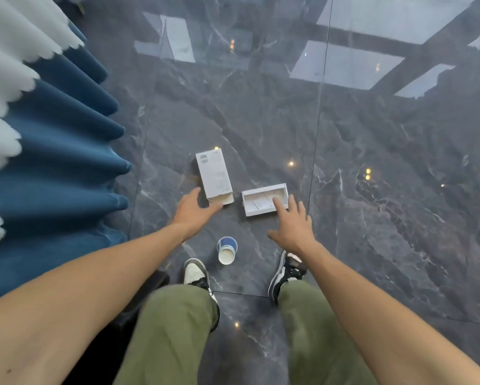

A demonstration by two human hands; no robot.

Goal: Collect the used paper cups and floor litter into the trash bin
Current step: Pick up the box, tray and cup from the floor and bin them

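Two pieces of white cardboard litter lie on the dark marble floor. A long white box sleeve [214,175] lies left of an open white box tray [262,197]. My left hand [193,212] reaches toward the sleeve's near end, fingers spread, fingertips at its open flap. My right hand [293,225] hovers over the tray's near right corner, open, index finger over its inside. A blue-and-white paper cup [227,250] lies on its side between my feet, mouth toward me. No trash bin is in view.
Blue curtains [64,151] with a white sheer layer hang along the left. My two sneakers [195,273] stand at the cup's sides. Glossy floor tiles [372,176] reflect ceiling lights and windows to the right and ahead.
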